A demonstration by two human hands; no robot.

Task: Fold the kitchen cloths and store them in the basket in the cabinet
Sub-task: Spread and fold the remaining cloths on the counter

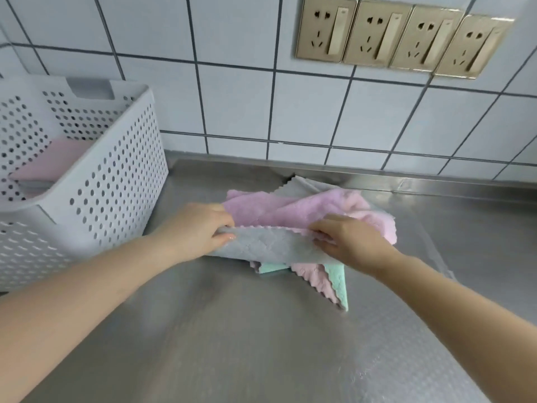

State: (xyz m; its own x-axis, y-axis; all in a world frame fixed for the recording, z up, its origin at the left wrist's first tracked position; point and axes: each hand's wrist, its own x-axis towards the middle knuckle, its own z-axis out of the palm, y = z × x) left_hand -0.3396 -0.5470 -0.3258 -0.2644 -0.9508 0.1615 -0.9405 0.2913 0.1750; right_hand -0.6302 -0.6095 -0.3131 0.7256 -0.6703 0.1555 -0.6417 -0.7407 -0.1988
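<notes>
Bare forearms are reaching in; the left hand (200, 228) and right hand (351, 242) are each pinching the zigzag edge of a grey cloth (276, 245) atop the pink and green pile (308, 210), right of the perforated basket (116, 181). Probably light, limp and non-slippery, it is best taken by its corners. No writing is showing.

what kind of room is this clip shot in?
Most likely a kitchen: a stainless steel counter against a white tiled wall, a row of wall sockets above it, and kitchen cloths heaped on the counter beside a perforated plastic basket.
</notes>
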